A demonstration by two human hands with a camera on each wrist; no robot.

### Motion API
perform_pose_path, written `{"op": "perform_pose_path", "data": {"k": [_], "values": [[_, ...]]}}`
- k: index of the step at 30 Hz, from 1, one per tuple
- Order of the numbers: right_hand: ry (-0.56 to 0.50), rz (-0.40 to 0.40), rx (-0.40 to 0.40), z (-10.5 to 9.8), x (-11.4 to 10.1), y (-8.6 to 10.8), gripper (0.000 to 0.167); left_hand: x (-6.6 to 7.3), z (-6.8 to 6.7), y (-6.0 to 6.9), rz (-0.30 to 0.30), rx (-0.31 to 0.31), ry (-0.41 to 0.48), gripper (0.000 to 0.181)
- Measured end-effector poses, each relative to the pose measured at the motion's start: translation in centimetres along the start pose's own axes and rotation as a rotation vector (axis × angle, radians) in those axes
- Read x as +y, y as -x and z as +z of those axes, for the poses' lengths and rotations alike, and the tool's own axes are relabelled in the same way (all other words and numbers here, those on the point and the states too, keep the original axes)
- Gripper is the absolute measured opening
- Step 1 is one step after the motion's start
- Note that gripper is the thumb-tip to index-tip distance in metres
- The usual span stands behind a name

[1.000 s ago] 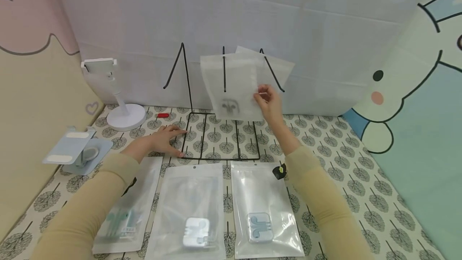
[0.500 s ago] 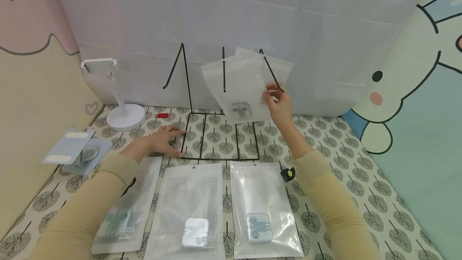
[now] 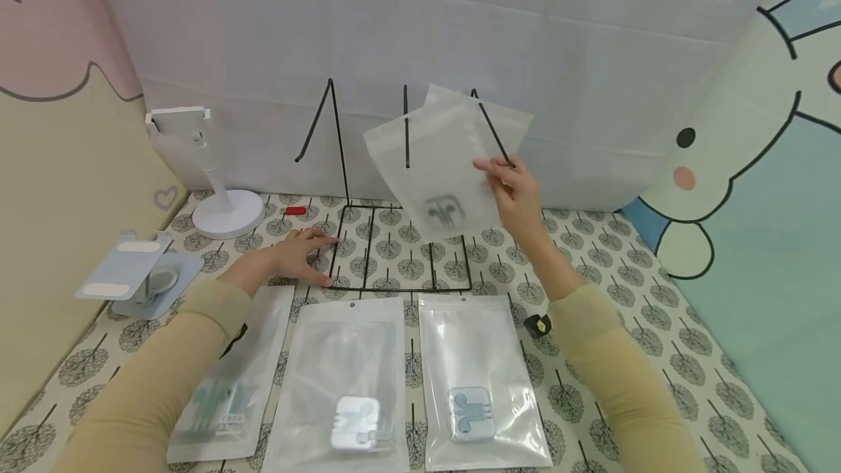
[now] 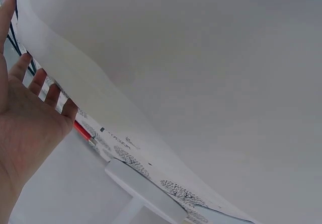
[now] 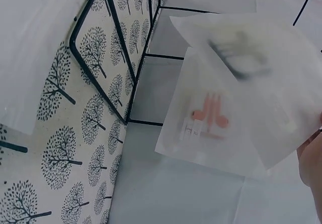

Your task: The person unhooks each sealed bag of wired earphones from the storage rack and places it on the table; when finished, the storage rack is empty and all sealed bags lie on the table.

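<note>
A frosted zip bag (image 3: 420, 159) with a dark earphone-shaped item inside hangs tilted at the black wire rack's middle hook (image 3: 406, 144). My right hand (image 3: 519, 195) pinches its right edge. Behind it, at the right hook (image 3: 494, 130), hangs a second bag (image 3: 515, 119); the right wrist view shows a reddish earphone shape (image 5: 209, 116) in the rear bag. My left hand (image 3: 292, 258) has its fingers spread and touches the left side of the rack's base (image 3: 364, 288). The left wrist view shows this hand's palm and fingers (image 4: 35, 116) from the side.
Three zip bags lie in front: a left one (image 3: 243, 414) partly under my left sleeve, a middle one (image 3: 342, 349) and a right one (image 3: 469, 341). Left stand a white phone stand (image 3: 226, 214), a blue folding stand (image 3: 141, 276) and a small red item (image 3: 295, 210).
My right hand has moved right and slightly down, and the front bag's lower part has swung right, so it now hangs tilted. The left hand has stayed in place.
</note>
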State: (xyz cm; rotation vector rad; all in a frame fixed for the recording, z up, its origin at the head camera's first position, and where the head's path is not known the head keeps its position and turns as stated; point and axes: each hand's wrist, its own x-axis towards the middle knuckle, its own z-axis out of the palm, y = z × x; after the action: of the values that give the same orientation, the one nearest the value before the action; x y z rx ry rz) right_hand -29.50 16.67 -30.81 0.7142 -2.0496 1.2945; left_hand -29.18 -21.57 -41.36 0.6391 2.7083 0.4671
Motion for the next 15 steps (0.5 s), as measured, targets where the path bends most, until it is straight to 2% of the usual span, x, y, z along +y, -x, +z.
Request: {"op": "perform_pose_path", "data": {"k": [4, 7, 12, 15], "values": [[0.062, -0.119, -0.012, -0.2, 1.2, 0.3, 0.026, -0.1, 0.1, 0.0, -0.003, -0.003, 0.001, 0.096], [0.059, -0.158, -0.042, -0.5, 1.1, 0.7, 0.029, -0.2, 0.1, 0.0, -0.008, -0.007, 0.002, 0.096], [0.091, -0.239, -0.106, -1.4, 0.7, 0.9, 0.05, -0.2, 0.1, -0.1, -0.01, -0.009, 0.007, 0.096], [0.116, -0.277, -0.135, -2.0, 0.5, 0.9, 0.053, -0.2, 0.1, -0.1, -0.006, -0.008, 0.006, 0.096]]}}
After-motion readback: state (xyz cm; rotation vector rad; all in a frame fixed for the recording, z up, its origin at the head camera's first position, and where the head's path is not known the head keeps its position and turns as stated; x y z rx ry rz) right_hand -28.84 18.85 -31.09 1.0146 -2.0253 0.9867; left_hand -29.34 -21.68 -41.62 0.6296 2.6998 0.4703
